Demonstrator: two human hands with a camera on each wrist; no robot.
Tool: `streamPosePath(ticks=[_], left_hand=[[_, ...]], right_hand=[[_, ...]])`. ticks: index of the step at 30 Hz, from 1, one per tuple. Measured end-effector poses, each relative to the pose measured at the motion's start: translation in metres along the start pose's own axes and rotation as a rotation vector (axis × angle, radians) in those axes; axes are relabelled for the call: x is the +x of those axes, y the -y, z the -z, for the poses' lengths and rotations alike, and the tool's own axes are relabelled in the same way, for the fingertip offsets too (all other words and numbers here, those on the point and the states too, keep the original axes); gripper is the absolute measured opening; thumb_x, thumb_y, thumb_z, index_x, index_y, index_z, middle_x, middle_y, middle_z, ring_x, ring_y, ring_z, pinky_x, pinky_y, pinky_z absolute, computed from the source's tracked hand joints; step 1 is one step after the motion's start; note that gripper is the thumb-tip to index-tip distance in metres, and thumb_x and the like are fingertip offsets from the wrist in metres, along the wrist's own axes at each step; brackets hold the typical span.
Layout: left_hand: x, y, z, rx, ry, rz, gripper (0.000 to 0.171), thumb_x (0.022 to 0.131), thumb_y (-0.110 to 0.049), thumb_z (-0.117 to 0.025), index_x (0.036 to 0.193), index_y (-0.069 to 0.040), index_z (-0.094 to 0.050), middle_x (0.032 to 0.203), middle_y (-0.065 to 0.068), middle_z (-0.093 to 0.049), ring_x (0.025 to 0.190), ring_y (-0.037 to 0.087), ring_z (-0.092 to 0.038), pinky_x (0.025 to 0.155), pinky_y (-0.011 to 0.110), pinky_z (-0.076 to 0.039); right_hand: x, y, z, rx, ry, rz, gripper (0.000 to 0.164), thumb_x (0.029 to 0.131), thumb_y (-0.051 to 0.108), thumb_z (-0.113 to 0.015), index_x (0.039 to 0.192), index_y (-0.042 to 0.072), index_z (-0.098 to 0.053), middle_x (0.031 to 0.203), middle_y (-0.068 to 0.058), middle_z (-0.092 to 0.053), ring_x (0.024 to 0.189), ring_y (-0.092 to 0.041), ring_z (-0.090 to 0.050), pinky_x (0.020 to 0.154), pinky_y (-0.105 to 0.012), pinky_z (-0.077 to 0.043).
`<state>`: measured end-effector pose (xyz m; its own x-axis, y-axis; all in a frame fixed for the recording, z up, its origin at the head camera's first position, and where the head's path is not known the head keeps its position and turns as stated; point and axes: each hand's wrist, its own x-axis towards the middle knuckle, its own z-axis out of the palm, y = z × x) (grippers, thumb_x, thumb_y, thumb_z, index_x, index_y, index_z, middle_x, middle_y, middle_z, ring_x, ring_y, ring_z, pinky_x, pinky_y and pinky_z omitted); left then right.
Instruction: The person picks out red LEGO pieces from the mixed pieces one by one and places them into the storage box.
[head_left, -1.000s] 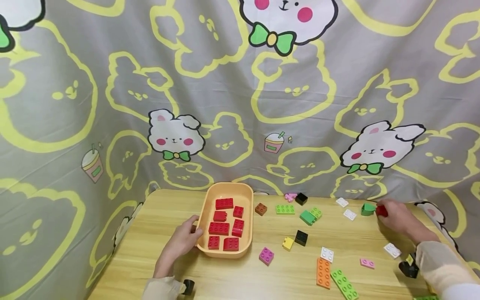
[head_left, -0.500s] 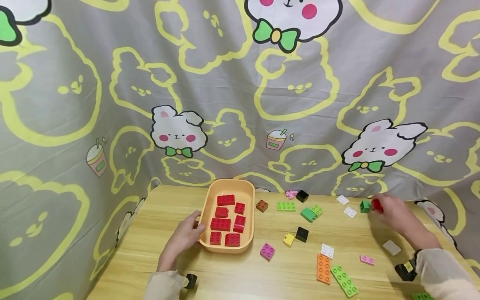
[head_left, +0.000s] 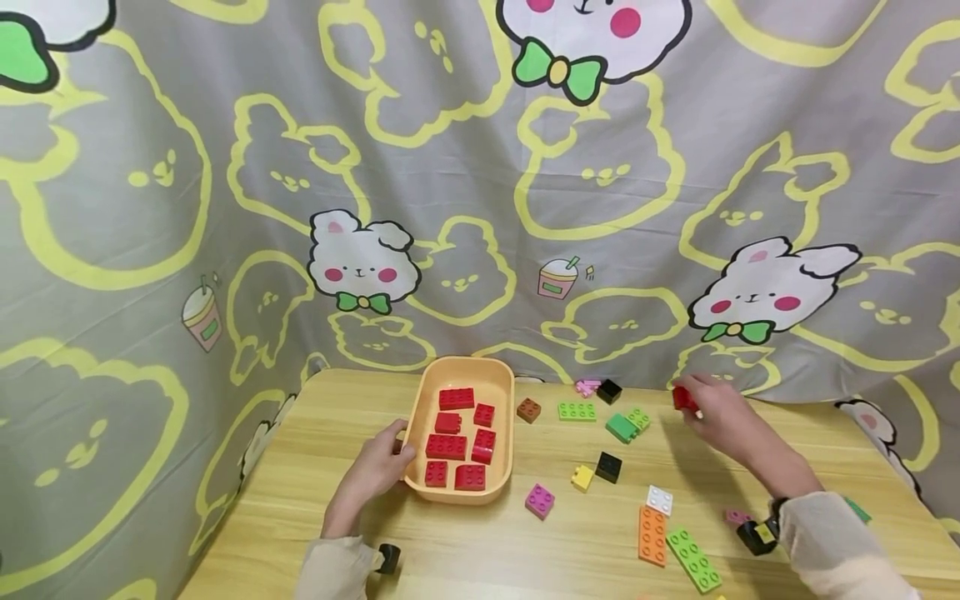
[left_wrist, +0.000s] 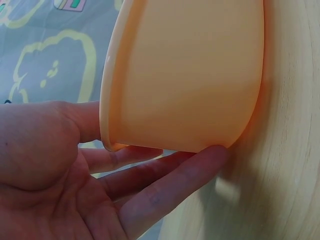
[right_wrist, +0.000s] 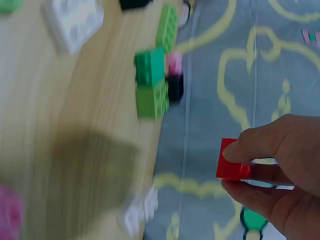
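Note:
My left hand (head_left: 372,468) grips the left rim of a peach-coloured plastic tray (head_left: 465,498). In the left wrist view its thumb goes over the rim, and its fingers lie along the outer wall (left_wrist: 190,90). Several red toy bricks (head_left: 446,447) lie spread inside the tray. Over the back right of the table, my right hand (head_left: 723,421) pinches a red toy brick (head_left: 682,398) between thumb and fingers. The right wrist view shows this red brick (right_wrist: 229,162) held above the tabletop, with one stud side toward the palm.
Right of the tray lie loose bricks: brown (head_left: 528,409), lime (head_left: 577,412), green (head_left: 621,428), black (head_left: 609,467), yellow (head_left: 582,477), magenta (head_left: 539,501), white (head_left: 660,499), orange (head_left: 652,536) and lime (head_left: 693,560). A patterned grey curtain (head_left: 480,183) hangs behind the wooden table (head_left: 450,550).
My right hand has moved left from the table's back right, carrying the red brick away from a green brick there. My left hand stays on the tray. The head view has shifted slightly.

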<state>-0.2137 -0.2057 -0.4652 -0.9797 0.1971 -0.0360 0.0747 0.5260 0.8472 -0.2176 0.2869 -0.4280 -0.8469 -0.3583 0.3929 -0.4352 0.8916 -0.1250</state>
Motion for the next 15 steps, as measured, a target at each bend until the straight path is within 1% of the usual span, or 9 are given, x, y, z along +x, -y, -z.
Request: streamPosePath(ticks=[3, 7, 11, 14, 15], left_hand=[[-0.001, -0.001, 0.0, 0.002, 0.0, 0.002, 0.036, 0.093, 0.003, -0.051, 0.13, 0.005, -0.052, 0.096, 0.029, -0.069, 0.071, 0.028, -0.068, 0.048, 0.045, -0.059], [-0.001, -0.002, -0.001, 0.001, 0.01, -0.004, 0.036, 0.094, 0.003, -0.05, 0.13, 0.005, -0.052, 0.098, 0.029, -0.069, 0.072, 0.029, -0.068, 0.049, 0.045, -0.059], [-0.001, -0.002, -0.001, 0.005, 0.007, 0.003, 0.036, 0.095, 0.002, -0.05, 0.13, 0.005, -0.052, 0.098, 0.029, -0.069, 0.072, 0.028, -0.067, 0.048, 0.044, -0.059], [-0.001, -0.002, 0.0, 0.006, 0.005, 0.013, 0.036, 0.095, 0.002, -0.05, 0.13, 0.005, -0.052, 0.097, 0.029, -0.069, 0.071, 0.028, -0.067, 0.048, 0.043, -0.059], [-0.001, -0.002, 0.0, 0.004, 0.005, 0.015, 0.036, 0.095, 0.002, -0.051, 0.13, 0.005, -0.052, 0.098, 0.029, -0.069, 0.071, 0.028, -0.068, 0.047, 0.043, -0.059]], right_hand=[[0.007, 0.02, -0.008, 0.035, 0.021, -0.007, 0.037, 0.066, -0.009, -0.078, 0.101, -0.01, -0.066, 0.088, -0.021, -0.065, 0.074, -0.034, -0.064, 0.061, -0.046, -0.06], [0.014, 0.041, -0.021, 0.067, 0.014, 0.012, 0.034, 0.067, -0.006, -0.08, 0.099, -0.008, -0.069, 0.09, -0.02, -0.066, 0.076, -0.031, -0.065, 0.062, -0.043, -0.061], [0.023, 0.062, -0.036, 0.08, -0.002, 0.053, 0.035, 0.07, -0.002, -0.08, 0.103, -0.007, -0.069, 0.092, -0.017, -0.066, 0.078, -0.028, -0.065, 0.062, -0.04, -0.06], [0.031, 0.077, -0.043, 0.101, 0.009, 0.054, 0.038, 0.073, 0.001, -0.08, 0.108, -0.006, -0.068, 0.092, -0.015, -0.066, 0.076, -0.024, -0.063, 0.061, -0.038, -0.059], [0.034, 0.081, -0.045, 0.112, 0.014, 0.051, 0.039, 0.073, 0.001, -0.08, 0.11, -0.005, -0.068, 0.095, -0.016, -0.067, 0.077, -0.024, -0.063, 0.062, -0.037, -0.059]])
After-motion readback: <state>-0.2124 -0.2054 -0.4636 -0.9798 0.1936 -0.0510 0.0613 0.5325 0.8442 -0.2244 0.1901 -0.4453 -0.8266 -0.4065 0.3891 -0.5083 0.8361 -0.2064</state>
